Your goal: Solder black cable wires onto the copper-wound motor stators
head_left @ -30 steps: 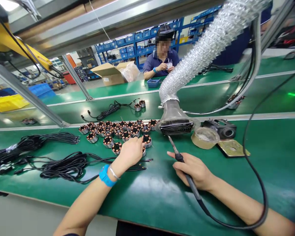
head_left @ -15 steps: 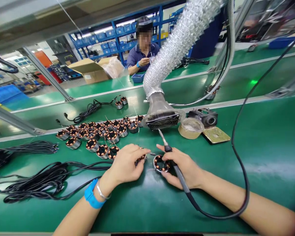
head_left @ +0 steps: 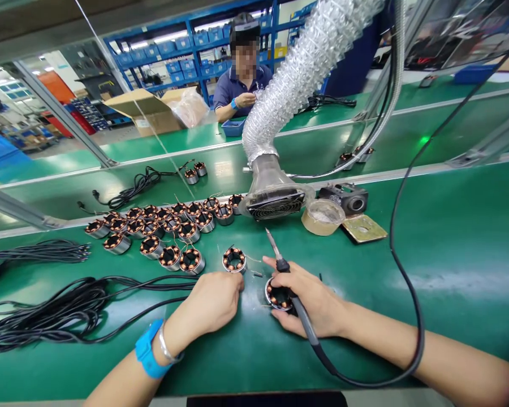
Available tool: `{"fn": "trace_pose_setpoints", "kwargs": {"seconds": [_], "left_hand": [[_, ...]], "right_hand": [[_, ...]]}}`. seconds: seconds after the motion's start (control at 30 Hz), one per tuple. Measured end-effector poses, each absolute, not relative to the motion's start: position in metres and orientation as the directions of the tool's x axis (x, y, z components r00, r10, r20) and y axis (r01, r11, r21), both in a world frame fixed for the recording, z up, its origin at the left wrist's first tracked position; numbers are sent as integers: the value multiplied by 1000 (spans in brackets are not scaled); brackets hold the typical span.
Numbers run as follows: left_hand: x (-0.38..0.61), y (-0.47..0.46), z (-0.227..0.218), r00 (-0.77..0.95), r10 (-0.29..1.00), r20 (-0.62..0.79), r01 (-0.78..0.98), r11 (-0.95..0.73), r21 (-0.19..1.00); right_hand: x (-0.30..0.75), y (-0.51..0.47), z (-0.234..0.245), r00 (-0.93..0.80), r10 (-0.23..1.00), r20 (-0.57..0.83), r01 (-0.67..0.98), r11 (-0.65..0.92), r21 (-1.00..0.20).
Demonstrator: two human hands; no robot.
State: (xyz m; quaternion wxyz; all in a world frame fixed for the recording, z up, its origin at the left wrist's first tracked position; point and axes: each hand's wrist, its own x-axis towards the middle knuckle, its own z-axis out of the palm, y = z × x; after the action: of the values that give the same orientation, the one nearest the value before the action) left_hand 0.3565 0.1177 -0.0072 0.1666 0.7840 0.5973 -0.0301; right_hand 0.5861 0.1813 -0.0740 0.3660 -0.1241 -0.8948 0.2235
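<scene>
My right hand (head_left: 311, 302) grips a soldering iron (head_left: 280, 261), tip pointing up and away, and its fingers also press on a round copper-wound motor stator (head_left: 277, 295) lying on the green mat. My left hand (head_left: 212, 302) is curled on the mat, knuckles up, at the ends of a black cable bundle (head_left: 76, 311); what its fingers pinch is hidden. Another stator (head_left: 234, 259) lies just beyond it. A group of several stators (head_left: 152, 229) sits further left.
A fume extractor hood (head_left: 275, 200) on a silver flexible duct hangs over the bench. A tape roll (head_left: 322, 216), a black fixture (head_left: 348, 198) and a brass plate (head_left: 365, 229) lie to its right. A person sits at the far bench. More cables (head_left: 38, 251) lie left.
Both hands have drawn nearer to me. The stator under my right hand came along, and a second stator now lies uncovered beyond my left hand.
</scene>
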Motion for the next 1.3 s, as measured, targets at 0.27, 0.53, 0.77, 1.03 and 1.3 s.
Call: {"fn": "trace_pose_setpoints", "kwargs": {"seconds": [0.27, 0.53, 0.77, 1.03, 1.3], "left_hand": [[357, 139, -14, 245, 941, -232, 707, -10, 708], [363, 144, -16, 311, 847, -432, 232, 373, 898], [363, 134, -9, 266, 876, -403, 419, 271, 867], [352, 124, -6, 307, 824, -476, 454, 313, 834], [366, 126, -15, 273, 848, -454, 186, 416, 890]], "right_hand": [[581, 176, -84, -680, 361, 638, -32, 855, -517], [579, 175, -83, -664, 376, 646, -16, 857, -515], [578, 175, -83, -642, 417, 643, 28, 851, -524], [579, 174, -83, -644, 420, 639, 31, 849, -527], [578, 172, -84, -649, 431, 626, 51, 847, -530]]}}
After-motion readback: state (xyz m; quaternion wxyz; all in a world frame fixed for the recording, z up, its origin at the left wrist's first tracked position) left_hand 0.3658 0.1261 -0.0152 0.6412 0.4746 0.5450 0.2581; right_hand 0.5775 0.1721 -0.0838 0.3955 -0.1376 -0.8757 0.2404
